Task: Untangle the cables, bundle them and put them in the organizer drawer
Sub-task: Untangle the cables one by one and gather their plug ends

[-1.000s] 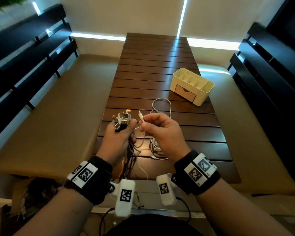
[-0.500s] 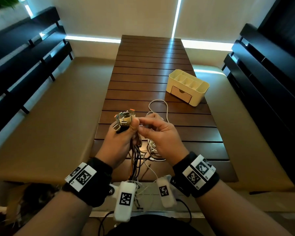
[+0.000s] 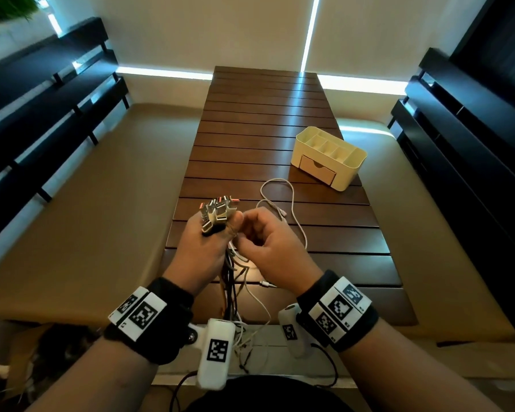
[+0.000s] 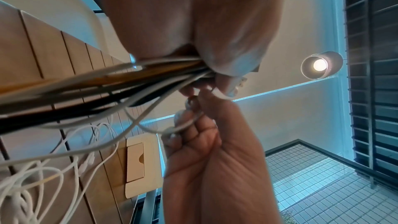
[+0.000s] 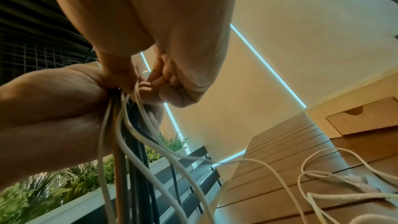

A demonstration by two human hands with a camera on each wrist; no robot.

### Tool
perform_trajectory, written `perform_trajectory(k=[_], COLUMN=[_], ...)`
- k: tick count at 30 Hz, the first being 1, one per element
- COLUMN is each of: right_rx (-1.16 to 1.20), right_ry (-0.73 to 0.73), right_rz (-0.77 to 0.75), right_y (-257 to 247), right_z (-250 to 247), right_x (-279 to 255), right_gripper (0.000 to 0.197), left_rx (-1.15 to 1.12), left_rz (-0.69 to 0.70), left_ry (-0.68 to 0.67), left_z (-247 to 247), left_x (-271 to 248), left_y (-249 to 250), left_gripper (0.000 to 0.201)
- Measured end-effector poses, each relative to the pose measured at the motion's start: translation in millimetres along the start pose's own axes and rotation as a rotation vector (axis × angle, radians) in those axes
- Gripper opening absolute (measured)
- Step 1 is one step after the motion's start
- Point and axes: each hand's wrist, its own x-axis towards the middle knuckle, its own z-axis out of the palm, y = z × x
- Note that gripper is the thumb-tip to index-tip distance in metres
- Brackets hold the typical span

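1. Your right hand (image 3: 266, 242) has closed in on the left since a second ago; the white plug it held up apart then is now pressed in against the plug cluster (image 3: 217, 211), and the hands touch at the thumbs.
2. Your left hand (image 3: 204, 248) is clenched around the gathered cables (image 4: 120, 81), plugs fanned above the fist, black, orange and white leads hanging below toward the table edge.
3. Your right fingers (image 4: 189, 125) are curled around a white cable (image 3: 292, 209) just under the left thumb, feeding it into the bundle.
4. That white cable runs out in a loop over the slatted table (image 3: 268, 120), its free end lying loose near the loop.
5. More white leads (image 4: 32, 176) lie slack on the near slats, not yet gathered.
6. The cream organizer (image 3: 329, 156) sits well apart on the far right, its drawer (image 3: 317, 171) closed.
7. Risk: pulling the white cable taut could snag its loop on the loose leads and re-knot them.
8. Risk: loosening the left fist to admit the new plug could let the held plugs slip and splay.
9. The loop on the table looks pulled flatter and closer than before.
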Motion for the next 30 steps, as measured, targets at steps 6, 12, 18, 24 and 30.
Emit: perform_trajectory(k=[6,12,18,24,30], right_rx=[-0.048,-0.046,-0.151,-0.253,-0.172], right_ry=[-0.117,-0.017,0.036,0.031,0.044], right_rz=[0.146,0.240,0.020,-0.078,-0.067], right_y=[23.2,44.3,2.3,-6.7,-5.8], right_z=[-11.1,-28.7,-37.5,-35.5,-41.5], right_x=[-11.1,-19.6,-5.1,0.1,1.4], right_gripper=[0.020,0.016,0.012,0.006,0.007], left_rx=[-0.377,-0.330,0.031,0.213,0.278], left_rz=[-0.089,-0.069,-0.139,-0.118,-0.126], left_ry=[0.203,0.157,-0.072,-0.178,-0.260], left_z=[-11.3,-37.5,-14.9,-1.3,-8.6], left_x=[6.2,10.8,-2.2,-3.1,-4.4], left_y=[16.9,28.2,11.6,18.6,17.3], left_gripper=[0.014,0.024,0.016,0.017,0.025])
